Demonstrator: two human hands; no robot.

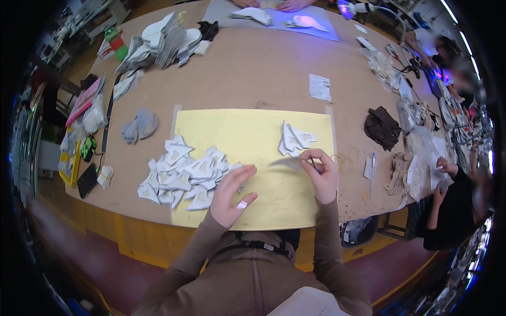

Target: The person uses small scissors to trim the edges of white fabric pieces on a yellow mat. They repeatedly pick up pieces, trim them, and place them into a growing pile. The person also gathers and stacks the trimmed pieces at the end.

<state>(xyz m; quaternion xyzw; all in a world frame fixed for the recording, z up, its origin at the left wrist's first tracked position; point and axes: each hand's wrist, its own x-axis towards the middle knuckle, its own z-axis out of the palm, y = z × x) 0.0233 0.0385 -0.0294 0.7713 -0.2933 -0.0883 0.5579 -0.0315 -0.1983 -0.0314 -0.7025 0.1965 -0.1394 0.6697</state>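
Note:
On a yellow sheet [253,210], a loose pile of white cut pieces [190,174] spreads toward the left edge. My left hand [232,195] hovers by the pile's right side, fingers apart and holding nothing; a pale wrap sits on one finger. My right hand [321,176] is closed on a grey-white cut piece [286,163], blurred and pointing left. A thin dark tool, too small to name, also shows between its fingers. Just beyond that hand lies a smaller group of white cut pieces [295,138].
Stacked grey-white pieces [163,42] and a green bottle [117,45] stand far left. A grey cloth bundle [139,126] lies left, a dark brown cloth [382,129] right. A pen [373,171] lies nearer. Across the table are another person's hands [287,5]; a co-worker [443,205] sits right.

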